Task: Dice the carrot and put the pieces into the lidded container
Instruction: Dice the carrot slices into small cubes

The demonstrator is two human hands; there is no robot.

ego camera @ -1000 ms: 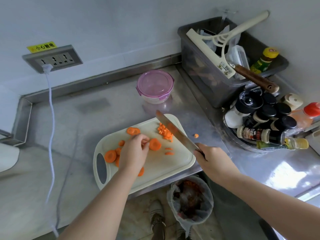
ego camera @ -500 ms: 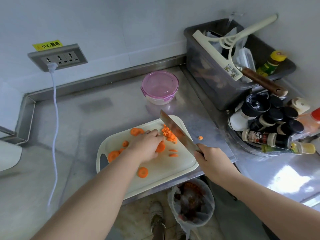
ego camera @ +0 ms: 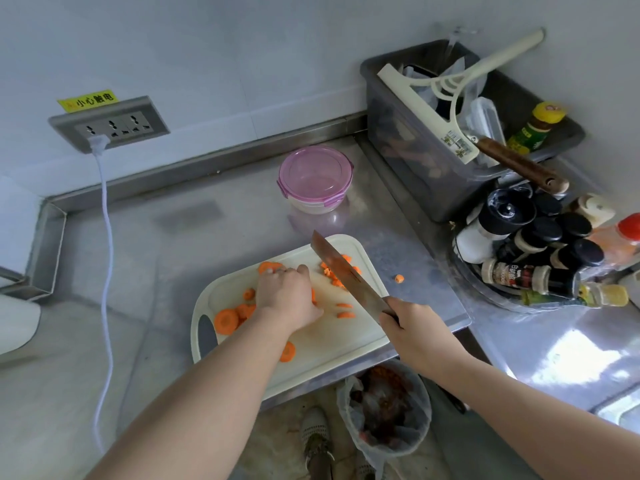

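While the lidded container (ego camera: 315, 178) sits shut on the worktop (ego camera: 173, 237) at 12 o'clock from the cutting board (ego camera: 329, 348), the dicing looks only partway done. The left hand (ego camera: 289, 296) has its grip curled knuckles-up over a carrot slice (ego camera: 313, 295). Only an orange edge of the slice shows, and the fingertips are tucked back, probably to pin it flat and keep clear of the blade. The right hand (ego camera: 412, 327) has its grip closed fully round the handle of the knife (ego camera: 346, 271). The blade runs toward 11 o'clock, just beside the left knuckles, ready to chop.

The diced pieces (ego camera: 334, 273) are heaped at the board's 1 o'clock corner, beyond the blade, so finished bits stay separate. The whole rounds (ego camera: 227, 320) wait at 9 o'clock, within the left hand's reach. One stray piece (ego camera: 399, 278) lies off the board at 3 o'clock. A lined bin (ego camera: 384, 407) stands below the worktop edge at 6 o'clock, handy for scraps.
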